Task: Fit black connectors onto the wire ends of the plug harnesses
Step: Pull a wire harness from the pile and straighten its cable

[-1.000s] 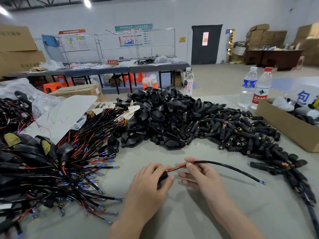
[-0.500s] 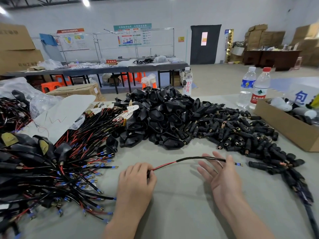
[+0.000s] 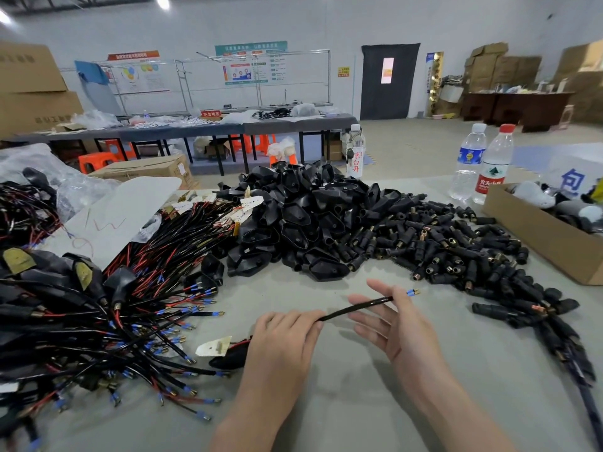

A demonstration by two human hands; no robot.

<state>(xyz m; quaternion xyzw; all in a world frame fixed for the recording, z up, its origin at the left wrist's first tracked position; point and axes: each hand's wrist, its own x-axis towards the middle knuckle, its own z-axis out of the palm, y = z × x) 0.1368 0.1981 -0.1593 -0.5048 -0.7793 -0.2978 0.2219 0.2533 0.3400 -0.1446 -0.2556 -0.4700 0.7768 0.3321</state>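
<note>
One black wire (image 3: 339, 313) slants up-right, blue-tipped end rightmost.

Along the left edge of the table (image 3: 326, 402), a heap of harnesses (image 3: 98, 321); mid-table toward the far edge, a pile of shells (image 3: 303, 216), with connectors (image 3: 456, 252) spread just right of it. At the right edge, a box (image 3: 538, 236), two bottles (image 3: 468, 161) just beyond its far end, a third bottle (image 3: 355, 154) behind the shells. By the near edge, left hand (image 3: 280, 347) and right hand (image 3: 401, 327), a wire (image 3: 355, 308) across both.
</note>
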